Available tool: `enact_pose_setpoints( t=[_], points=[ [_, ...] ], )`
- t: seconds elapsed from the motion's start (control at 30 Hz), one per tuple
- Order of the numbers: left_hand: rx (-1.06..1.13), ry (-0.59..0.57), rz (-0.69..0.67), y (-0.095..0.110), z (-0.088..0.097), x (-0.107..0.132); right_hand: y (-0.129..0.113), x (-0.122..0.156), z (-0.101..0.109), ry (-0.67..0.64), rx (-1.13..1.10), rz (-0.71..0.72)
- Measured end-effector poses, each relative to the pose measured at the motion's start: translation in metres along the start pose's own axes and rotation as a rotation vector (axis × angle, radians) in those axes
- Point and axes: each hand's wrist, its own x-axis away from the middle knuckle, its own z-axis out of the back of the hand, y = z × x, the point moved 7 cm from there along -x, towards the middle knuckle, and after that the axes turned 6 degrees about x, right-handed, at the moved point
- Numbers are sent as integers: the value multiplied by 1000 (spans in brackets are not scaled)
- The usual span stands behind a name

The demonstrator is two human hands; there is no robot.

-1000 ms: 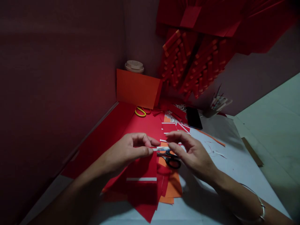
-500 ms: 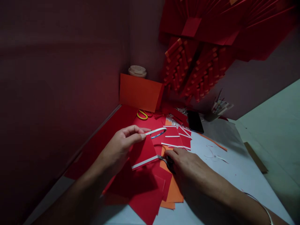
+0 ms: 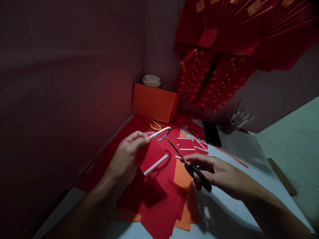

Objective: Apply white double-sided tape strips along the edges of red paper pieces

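My left hand (image 3: 128, 156) pinches a small red paper piece (image 3: 152, 154) at its upper left side. One white strip (image 3: 156, 164) lies flat along the paper's lower edge. From under my left thumb, another white strip of tape (image 3: 161, 129) curls out in a loop, with blue print on its inner side. In my right hand (image 3: 211, 169) is a pair of scissors (image 3: 196, 176) with black handles. The blades look closed and point up and left, apart from the paper and close to the curled tape.
Red pieces with white strips (image 3: 186, 144) lie beyond my right hand. Red sheets (image 3: 159, 209) and orange paper (image 3: 183, 172) spread beneath my hands. Farther back are yellow-handled scissors (image 3: 156, 125), a phone (image 3: 212, 133), a folded orange card (image 3: 153, 103) and a pen holder (image 3: 230, 126).
The scissors have left the end of the strip on the paper's lower edge and swung right, blades now pointing up-left. My left hand still holds the paper, tilted more.
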Motion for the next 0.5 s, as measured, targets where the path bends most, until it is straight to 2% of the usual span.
enact_pose_setpoints(
  t=[0.1,0.2,0.5],
  points=[
    [-16,-8,-19,-3,-1,1,5,-4,-11,-63,-103,-16],
    [-55,-39,-15,-7,-4,2,8,-7,-18,-68,-177,-7],
    [-155,-93,-31,-15,-4,-1,8,-11,-25,-92,-254,48]
  ],
)
